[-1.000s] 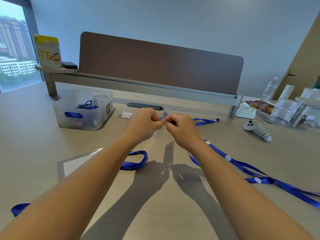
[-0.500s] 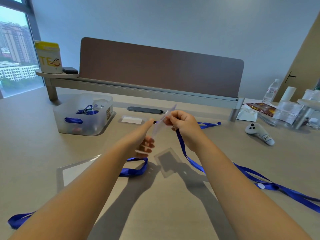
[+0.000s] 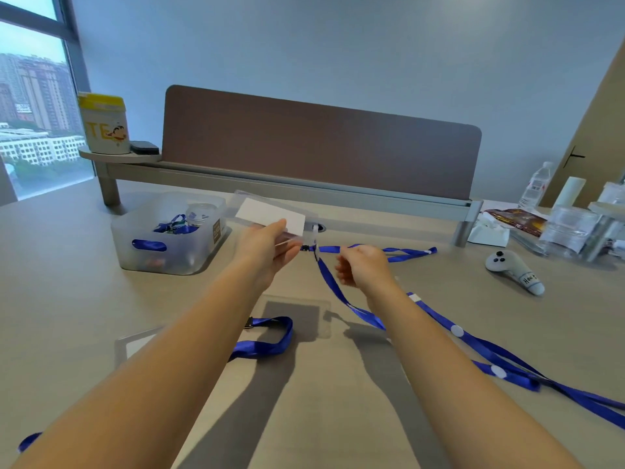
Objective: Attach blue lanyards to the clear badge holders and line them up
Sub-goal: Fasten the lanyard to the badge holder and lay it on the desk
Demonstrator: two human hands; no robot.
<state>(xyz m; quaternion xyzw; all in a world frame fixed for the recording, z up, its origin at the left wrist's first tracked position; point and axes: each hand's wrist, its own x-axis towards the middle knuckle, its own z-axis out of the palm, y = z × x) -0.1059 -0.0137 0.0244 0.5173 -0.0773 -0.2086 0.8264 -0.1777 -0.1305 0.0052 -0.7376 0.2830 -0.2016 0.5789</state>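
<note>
Badge holder [image 3: 270, 214] pinched by left fingers [image 3: 287, 250]; right fingers [image 3: 341, 275] curled, grip unclear.

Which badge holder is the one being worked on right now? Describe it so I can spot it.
In front of the brown divider panel, right of the translucent storage bin, the left hand holds up a clear badge holder. Unlike the badge holder lying flat, it is in the air.

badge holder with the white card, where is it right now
Head view, centre: the badge holder is held up by the left hand, right of the plastic bin.
</note>
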